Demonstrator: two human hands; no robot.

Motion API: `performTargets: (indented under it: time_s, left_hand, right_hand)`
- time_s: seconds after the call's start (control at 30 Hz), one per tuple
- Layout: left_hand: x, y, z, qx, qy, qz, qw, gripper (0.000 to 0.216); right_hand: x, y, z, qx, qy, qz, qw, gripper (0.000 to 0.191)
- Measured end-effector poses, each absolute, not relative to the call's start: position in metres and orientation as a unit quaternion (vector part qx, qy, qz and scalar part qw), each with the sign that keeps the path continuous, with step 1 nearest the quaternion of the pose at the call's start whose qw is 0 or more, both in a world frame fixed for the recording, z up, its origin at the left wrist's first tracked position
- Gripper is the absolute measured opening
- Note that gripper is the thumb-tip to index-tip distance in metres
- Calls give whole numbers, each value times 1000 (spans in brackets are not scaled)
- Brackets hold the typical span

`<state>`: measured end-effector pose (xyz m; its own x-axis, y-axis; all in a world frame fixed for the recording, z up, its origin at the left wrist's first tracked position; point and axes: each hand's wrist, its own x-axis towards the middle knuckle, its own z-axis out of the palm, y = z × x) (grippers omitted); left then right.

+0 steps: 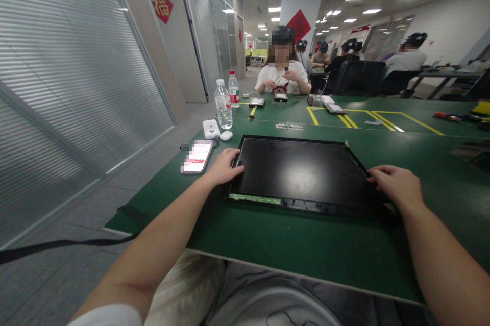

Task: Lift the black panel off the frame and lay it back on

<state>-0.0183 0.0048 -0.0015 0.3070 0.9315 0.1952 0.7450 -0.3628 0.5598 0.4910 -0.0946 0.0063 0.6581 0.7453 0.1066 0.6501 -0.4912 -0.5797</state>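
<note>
A large black flat panel (302,173), like a bare screen, lies flat on the green table (291,244) in front of me. My left hand (225,167) rests on its left edge, fingers curled over the rim near the far left corner. My right hand (396,185) lies on the panel's right edge, fingers bent down onto the frame. A strip of green circuit board (254,197) shows along the panel's near edge.
A phone (196,156) lies left of the panel, with a white power bank (211,128), a small white case (226,135) and two water bottles (224,104) behind it. A person (282,68) sits at the far side handling small parts. Yellow tape lines (346,119) mark the table.
</note>
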Motion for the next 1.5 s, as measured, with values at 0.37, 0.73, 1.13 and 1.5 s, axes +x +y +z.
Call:
performTargets:
  time_s: [0.37, 0.73, 1.13, 1.5]
  left_hand:
    - [-36, -4, 19, 881, 379, 157, 235, 78]
    - [-36, -10, 29, 886, 359, 127, 265, 77]
    - [-34, -10, 31, 884, 342, 129, 292, 64]
    - [-27, -14, 34, 890, 300, 143, 312, 34]
  right_hand:
    - [489, -95, 9, -868, -405, 94, 273, 31]
    - [487, -90, -6, -802, -520, 72, 286, 46]
    - [493, -85, -11, -795, -538, 101, 260, 29]
    - [496, -85, -16, -787, -545, 88, 276, 28]
